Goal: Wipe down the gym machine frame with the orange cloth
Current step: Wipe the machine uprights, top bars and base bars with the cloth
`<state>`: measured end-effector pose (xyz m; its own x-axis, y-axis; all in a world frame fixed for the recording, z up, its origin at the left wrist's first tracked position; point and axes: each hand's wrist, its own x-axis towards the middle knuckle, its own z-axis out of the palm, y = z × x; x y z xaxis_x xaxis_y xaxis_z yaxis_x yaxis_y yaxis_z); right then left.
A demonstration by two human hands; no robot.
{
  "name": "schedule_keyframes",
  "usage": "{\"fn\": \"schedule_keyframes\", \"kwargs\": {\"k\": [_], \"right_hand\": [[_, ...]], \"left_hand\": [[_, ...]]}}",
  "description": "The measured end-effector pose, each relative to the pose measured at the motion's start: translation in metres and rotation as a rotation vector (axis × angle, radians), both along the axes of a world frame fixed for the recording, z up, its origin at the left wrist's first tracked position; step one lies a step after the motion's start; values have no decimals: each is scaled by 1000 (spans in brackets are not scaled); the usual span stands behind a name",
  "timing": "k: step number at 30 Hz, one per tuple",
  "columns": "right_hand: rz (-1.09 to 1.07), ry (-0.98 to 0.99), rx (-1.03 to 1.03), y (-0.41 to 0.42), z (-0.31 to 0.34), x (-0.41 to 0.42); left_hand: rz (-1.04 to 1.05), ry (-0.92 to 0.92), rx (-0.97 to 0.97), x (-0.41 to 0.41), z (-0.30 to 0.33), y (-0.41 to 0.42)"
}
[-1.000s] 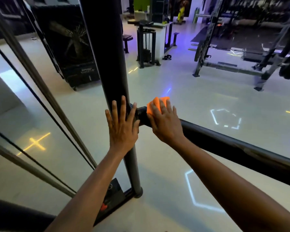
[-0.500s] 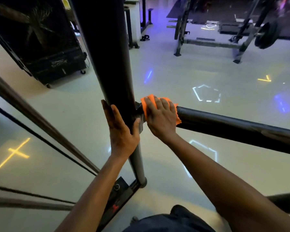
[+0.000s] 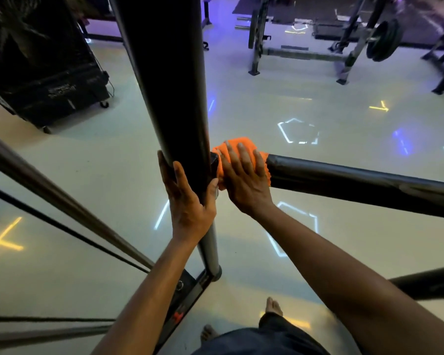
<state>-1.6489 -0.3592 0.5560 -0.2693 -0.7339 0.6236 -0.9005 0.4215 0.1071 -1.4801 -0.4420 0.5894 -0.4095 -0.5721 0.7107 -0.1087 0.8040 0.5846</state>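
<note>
Since a moment ago the orange cloth (image 3: 241, 160) has spread further round the crossbar (image 3: 356, 185), now draped over it right where it meets the upright post (image 3: 169, 93). Her or his right hand (image 3: 244, 180) presses flat on the cloth, fingers straight, no clenched grip. Just beside it, the left hand (image 3: 187, 201) holds the post, thumb and fingers curled round it. Bare feet (image 3: 273, 306) stand on the pale floor (image 3: 318, 111) below, lit with glowing shapes.

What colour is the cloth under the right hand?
Bright orange; the cloth shows best in the head view, draped over the black crossbar.
</note>
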Motion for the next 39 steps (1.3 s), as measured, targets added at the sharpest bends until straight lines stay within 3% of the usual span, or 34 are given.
{"fn": "schedule_keyframes", "kwargs": {"k": [6, 11, 15, 18, 20, 24, 28, 34, 39], "right_hand": [[-145, -34, -31, 18, 2, 3], [-160, -239, -92, -16, 18, 31], [-82, -104, -40, -9, 9, 14], [-138, -25, -48, 9, 0, 3], [-131, -107, -100, 20, 8, 2], [54, -486, -340, 14, 43, 22], [100, -261, -104, -3, 14, 39], [34, 8, -138, 8, -5, 2], [-125, -222, -150, 16, 15, 13]], "left_hand": [[-44, -32, 25, 3, -4, -5], [-23, -19, 19, 1, -5, -5], [-14, -17, -11, -1, -4, -7], [-25, -26, 3, 1, -5, -6], [-31, -33, 20, 3, -5, -5], [-46, -43, 32, 3, -5, -5], [-60, -31, 44, 3, -3, -5], [-102, -73, 90, 9, -2, -6], [-83, -80, 88, 7, -3, -4]]}}
